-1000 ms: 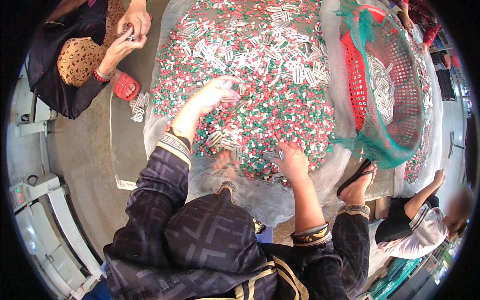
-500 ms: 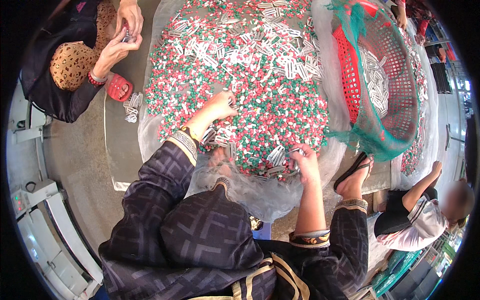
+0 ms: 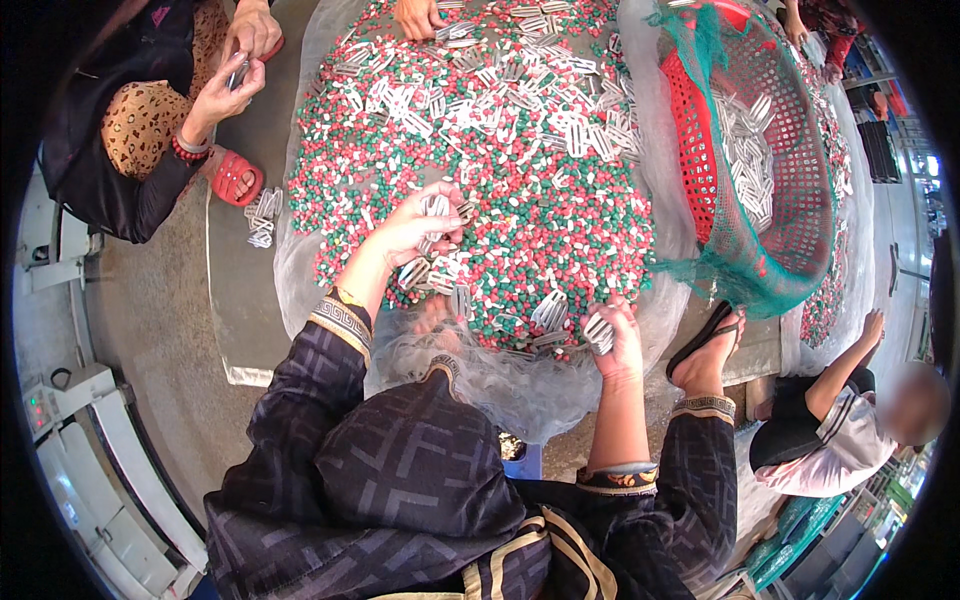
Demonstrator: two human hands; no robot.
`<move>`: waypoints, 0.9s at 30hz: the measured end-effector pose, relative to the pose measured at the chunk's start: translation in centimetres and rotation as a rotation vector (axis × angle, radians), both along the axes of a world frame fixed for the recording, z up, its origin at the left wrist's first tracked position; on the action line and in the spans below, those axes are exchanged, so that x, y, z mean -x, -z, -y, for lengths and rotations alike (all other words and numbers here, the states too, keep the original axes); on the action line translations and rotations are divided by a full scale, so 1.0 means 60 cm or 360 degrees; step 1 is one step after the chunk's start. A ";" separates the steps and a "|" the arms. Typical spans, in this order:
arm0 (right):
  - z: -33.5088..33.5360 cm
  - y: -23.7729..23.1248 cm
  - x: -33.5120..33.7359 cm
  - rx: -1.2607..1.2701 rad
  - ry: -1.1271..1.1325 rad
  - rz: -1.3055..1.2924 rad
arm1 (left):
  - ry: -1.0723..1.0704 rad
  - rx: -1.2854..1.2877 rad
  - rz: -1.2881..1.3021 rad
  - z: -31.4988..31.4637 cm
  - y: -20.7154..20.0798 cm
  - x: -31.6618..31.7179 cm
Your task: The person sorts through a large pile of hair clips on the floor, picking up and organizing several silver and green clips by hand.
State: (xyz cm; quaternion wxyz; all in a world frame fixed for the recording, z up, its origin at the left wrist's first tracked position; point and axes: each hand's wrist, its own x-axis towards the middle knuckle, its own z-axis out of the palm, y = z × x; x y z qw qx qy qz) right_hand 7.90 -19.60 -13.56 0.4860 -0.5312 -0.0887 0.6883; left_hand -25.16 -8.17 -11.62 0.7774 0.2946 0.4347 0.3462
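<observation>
From where I sit, I would call the work partway along: a batch of clips lies in the basket, beyond and to the right of the right hand, yet many more lie loose on the pellets, so I judge that much is left. I see both hands loaded. The left hand has its fingers curled round a few clips over the pellets; how many, I cannot tell. The right hand is closed on a small stack of them at the pellets' near edge. Loose clips lie just to the left of the right hand, others just to the near side of the left hand, and the thickest scatter spreads beyond both. Well beyond the left hand, another person's hand is beside some clips; whether it grips any, I cannot tell.
</observation>
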 end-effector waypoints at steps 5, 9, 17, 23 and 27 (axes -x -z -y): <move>-0.014 -0.010 0.053 -0.0395 -0.1085 0.1959 | 0.0378 -0.0527 -0.1968 -0.026 0.017 -0.019; -0.021 -0.034 0.089 -0.0110 -0.1405 0.2371 | 0.0646 -0.0635 -0.2192 -0.036 0.027 -0.034; -0.033 -0.003 0.019 -0.0123 -0.0667 0.0569 | 0.0301 -0.0955 -0.1221 -0.051 0.084 0.030; -0.036 -0.041 0.035 -0.0203 -0.0026 -0.0419 | -0.0117 0.0046 0.0203 -0.005 0.001 -0.013; -0.038 -0.034 0.059 -0.0130 0.0006 -0.0556 | 0.0023 0.0142 0.0091 0.022 -0.017 -0.080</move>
